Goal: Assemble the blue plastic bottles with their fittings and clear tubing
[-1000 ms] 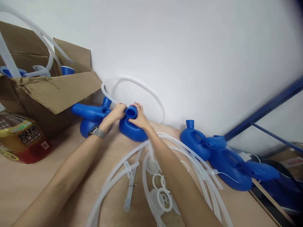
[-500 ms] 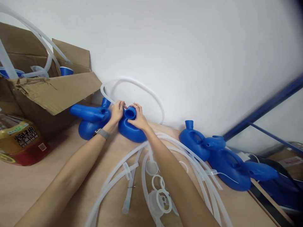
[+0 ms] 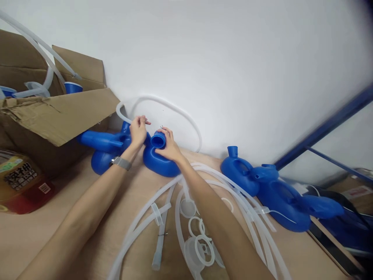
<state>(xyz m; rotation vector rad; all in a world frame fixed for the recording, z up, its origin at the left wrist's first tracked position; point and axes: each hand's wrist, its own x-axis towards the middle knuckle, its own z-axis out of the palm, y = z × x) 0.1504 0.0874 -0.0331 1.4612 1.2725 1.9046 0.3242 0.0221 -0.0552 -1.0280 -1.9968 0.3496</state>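
A blue plastic urinal bottle [image 3: 161, 162] rests on the wooden tabletop against the wall, its open mouth facing me. The fingers of my right hand [image 3: 169, 146] are wrapped round its neck. Just left of that neck, my left hand [image 3: 138, 131] is closed on a whitish flexible tube [image 3: 171, 105], which loops up along the wall and comes down behind the bottle. My fingers cover the tube's near end. A thin wire tie [image 3: 162, 127] sticks up behind the bottle's neck. Another blue bottle [image 3: 100, 161] sits left of my left hand, partly behind my wrist.
More blue bottles [image 3: 239, 173] stand to the right, near a phone [image 3: 333, 247]. Coiled tubes [image 3: 136, 225], white rings [image 3: 204, 251] and translucent caps [image 3: 188, 208] lie in front. At left are a cardboard box [image 3: 64, 112] and a jug of red liquid [image 3: 26, 194].
My left hand has drawn a little up and left, away from the bottle's neck, and the tube has shifted with it. My right hand keeps its hold. The view has shifted slightly.
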